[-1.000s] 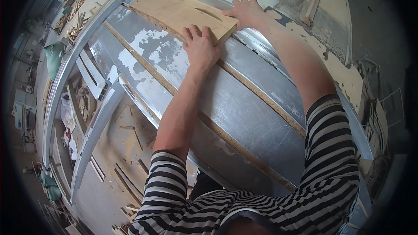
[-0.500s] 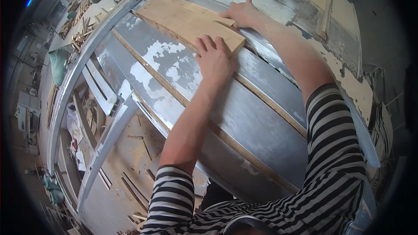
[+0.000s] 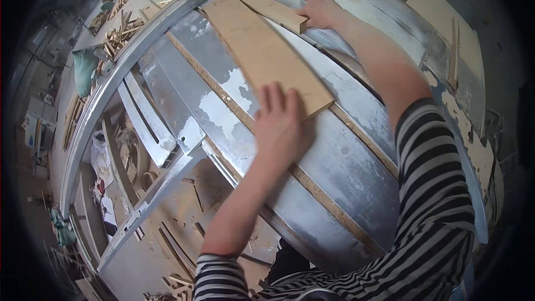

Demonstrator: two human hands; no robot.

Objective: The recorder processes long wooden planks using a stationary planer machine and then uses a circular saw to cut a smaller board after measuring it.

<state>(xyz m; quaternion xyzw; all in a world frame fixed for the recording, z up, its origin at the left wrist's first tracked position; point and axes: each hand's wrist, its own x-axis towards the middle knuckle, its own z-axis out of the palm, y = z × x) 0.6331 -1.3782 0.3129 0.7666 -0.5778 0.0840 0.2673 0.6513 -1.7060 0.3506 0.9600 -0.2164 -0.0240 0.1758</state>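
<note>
A wide, tapering wooden board (image 3: 278,61) lies across the grey panelled surface (image 3: 345,150). My left hand (image 3: 278,125) grips its near end, with several fingers on the top face and the thumb hidden. Beyond the board, a narrower wooden piece (image 3: 264,6) lies along the far side, its end apart from the wide board. My right hand (image 3: 320,11) is at that end, fingers spread, the fingertips close to or touching it.
Narrow brown strips (image 3: 212,81) run between the panels. A pale metal frame (image 3: 150,184) curves round openings on the left, with wood offcuts (image 3: 175,245) on the floor below. A thin wooden stick (image 3: 454,56) leans on a pale sheet (image 3: 440,11) at the far right.
The wide board's near end has swung toward me with my left hand, opening a gap from the narrower piece. My right hand has shifted slightly farther away, and the view has turned a little.
</note>
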